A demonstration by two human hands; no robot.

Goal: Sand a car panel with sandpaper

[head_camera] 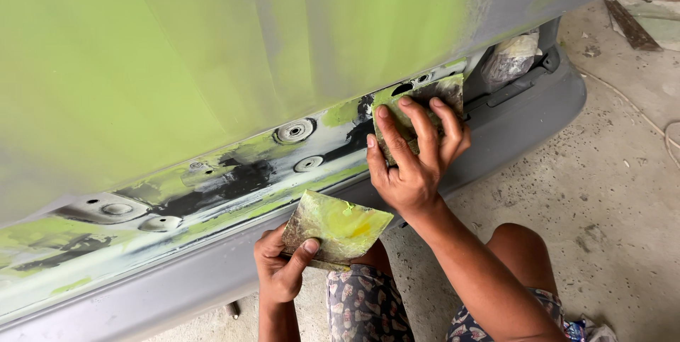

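Crouched at a car's lower door panel, I press a putty spreader flat against the sill strip at centre frame, right hand with fingers splayed over it. My left hand pinches a mixing board smeared with yellow-green filler, lower centre. Green filler covers most of the panel; by my reckoning the dark, bare patches around the round plug holes remain.
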